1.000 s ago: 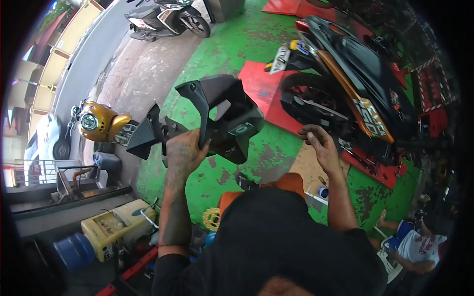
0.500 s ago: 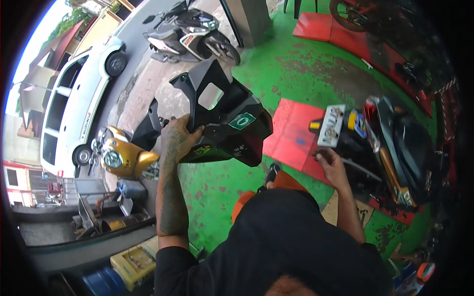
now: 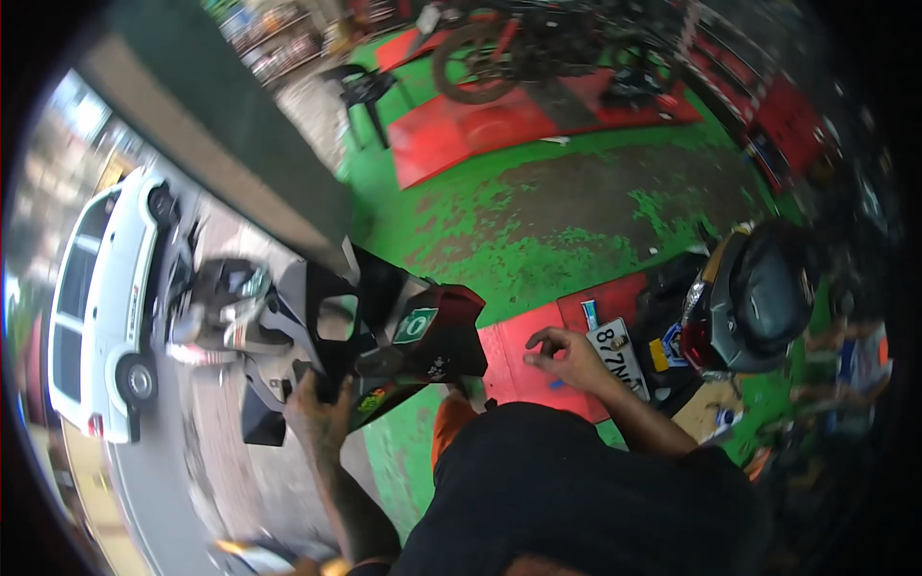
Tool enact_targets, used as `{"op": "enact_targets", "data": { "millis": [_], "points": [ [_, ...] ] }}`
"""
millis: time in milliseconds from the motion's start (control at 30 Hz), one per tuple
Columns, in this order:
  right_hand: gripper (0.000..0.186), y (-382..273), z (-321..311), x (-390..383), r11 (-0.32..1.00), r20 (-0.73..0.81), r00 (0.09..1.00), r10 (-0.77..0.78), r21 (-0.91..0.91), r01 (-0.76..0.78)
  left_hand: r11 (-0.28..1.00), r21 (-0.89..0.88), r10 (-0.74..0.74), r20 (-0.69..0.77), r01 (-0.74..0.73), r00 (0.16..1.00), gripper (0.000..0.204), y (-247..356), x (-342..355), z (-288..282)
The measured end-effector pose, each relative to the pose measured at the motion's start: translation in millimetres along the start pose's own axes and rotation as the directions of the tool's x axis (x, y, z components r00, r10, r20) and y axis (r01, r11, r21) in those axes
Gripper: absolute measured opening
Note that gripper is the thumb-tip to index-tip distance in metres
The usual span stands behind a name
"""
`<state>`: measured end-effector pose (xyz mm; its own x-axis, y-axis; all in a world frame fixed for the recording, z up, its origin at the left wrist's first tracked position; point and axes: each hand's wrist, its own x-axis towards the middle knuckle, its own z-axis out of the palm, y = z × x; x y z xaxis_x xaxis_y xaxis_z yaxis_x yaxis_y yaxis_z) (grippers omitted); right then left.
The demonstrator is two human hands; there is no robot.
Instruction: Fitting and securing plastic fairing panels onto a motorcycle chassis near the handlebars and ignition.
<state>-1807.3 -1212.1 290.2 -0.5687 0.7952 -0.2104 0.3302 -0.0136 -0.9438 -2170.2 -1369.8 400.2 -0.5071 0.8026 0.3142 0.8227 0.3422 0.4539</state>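
My left hand [image 3: 319, 415] grips the lower left edge of a large black plastic motorcycle body panel [image 3: 449, 338]. The panel hangs in front of me, with a square cutout and a green sticker on its face. To its right, my right hand [image 3: 574, 365] is raised with fingers bent and apart, nothing between them. It appears over a red platform [image 3: 519, 348], left of a white number plate [image 3: 607, 338]. The plate is close to the rear of a dark scooter [image 3: 764, 298], which shows a red tail light.
A thick pillar [image 3: 216, 144] rises at the upper left, near a black plastic chair [image 3: 365, 86]. Another red platform [image 3: 471, 130] bears a motorcycle [image 3: 552, 43] at the back. A parked scooter [image 3: 230, 307] and a white van [image 3: 106, 298] are outside on the left.
My view has turned to the right, bringing the pillar and chair into sight. The panel has stayed in my left hand. My right hand now appears farther left of the plate, its fingers more spread.
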Motion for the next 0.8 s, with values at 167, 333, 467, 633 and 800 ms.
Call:
{"op": "enact_targets", "data": {
  "millis": [167,333,467,633,800],
  "points": [
    [0.023,-66,15,104,0.979,-0.214,0.970,-0.116,0.139,0.148,0.943,-0.033,0.331,0.152,-0.330,0.931,0.032,14,164,60],
    [0.026,-128,-27,160,0.929,-0.496,0.786,-0.369,-0.166,0.331,0.686,-0.115,0.727,0.151,-0.718,0.670,0.032,88,293,109],
    [0.062,-138,-93,194,0.907,-0.749,0.513,-0.419,-0.326,0.266,0.461,-0.210,0.888,0.118,-0.862,0.445,0.032,162,350,157],
    [0.099,-112,-196,232,0.894,-0.872,0.271,-0.408,-0.321,0.313,0.185,-0.323,0.983,0.052,-0.928,0.177,0.031,268,402,242],
    [0.056,-79,-318,283,0.876,-0.935,0.322,-0.148,0.026,0.481,0.042,-0.399,0.994,0.105,-0.916,0.000,0.032,396,449,352]
  ]
}}
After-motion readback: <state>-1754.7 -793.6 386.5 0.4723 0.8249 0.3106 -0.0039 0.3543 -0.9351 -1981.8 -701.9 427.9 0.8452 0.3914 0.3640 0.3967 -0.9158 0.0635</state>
